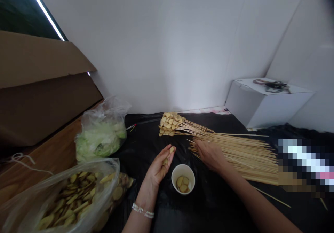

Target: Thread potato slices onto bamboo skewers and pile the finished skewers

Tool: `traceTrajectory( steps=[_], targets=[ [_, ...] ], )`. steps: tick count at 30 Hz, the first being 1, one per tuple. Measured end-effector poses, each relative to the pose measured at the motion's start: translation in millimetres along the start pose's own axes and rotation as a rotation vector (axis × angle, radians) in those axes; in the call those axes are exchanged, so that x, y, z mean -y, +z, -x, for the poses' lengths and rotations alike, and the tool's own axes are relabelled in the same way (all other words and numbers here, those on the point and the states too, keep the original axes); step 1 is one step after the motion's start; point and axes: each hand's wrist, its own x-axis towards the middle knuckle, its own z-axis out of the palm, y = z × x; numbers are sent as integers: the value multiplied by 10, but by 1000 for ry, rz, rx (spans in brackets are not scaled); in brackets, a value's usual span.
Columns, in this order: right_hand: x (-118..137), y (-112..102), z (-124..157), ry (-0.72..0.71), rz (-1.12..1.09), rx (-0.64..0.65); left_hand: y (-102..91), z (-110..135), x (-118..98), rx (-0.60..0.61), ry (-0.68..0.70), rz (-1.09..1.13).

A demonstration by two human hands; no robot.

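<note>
So far, only a fan of bamboo skewers topped with thin pale-yellow slices (168, 124) lying ahead of both hands looks finished. Much more remains: a broad sheaf of bare pale bamboo skewers (235, 156) directly under and right of the open right hand (211, 155), its fingers spread apart on the near ends. Two slices (165, 161) cupped in the curled, palm-up left hand (159, 165). Just right of that hand, a small white paper cup (183, 179) holding a few more slices. Farther left, a heaped clear plastic bag of slices (75, 198), close against the hand's outer side. Open room only on the black plastic sheet (146, 135) ahead of the left hand.
</note>
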Motion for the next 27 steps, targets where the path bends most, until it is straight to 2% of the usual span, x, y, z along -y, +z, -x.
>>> traceTrajectory(
  steps=[7, 15, 22, 27],
  targets=[
    [53, -14, 4, -63, 19, -49, -5, -6, 20, -15, 9, -44],
    [139, 11, 40, -148, 46, 15, -7, -1, 18, -30, 8, -73],
    [280, -44, 54, -199, -16, -38, 16, -1, 27, -37, 13, -79],
    [284, 8, 66, -250, -19, -88, -39, -40, 26, -50, -10, -38]
  ],
)
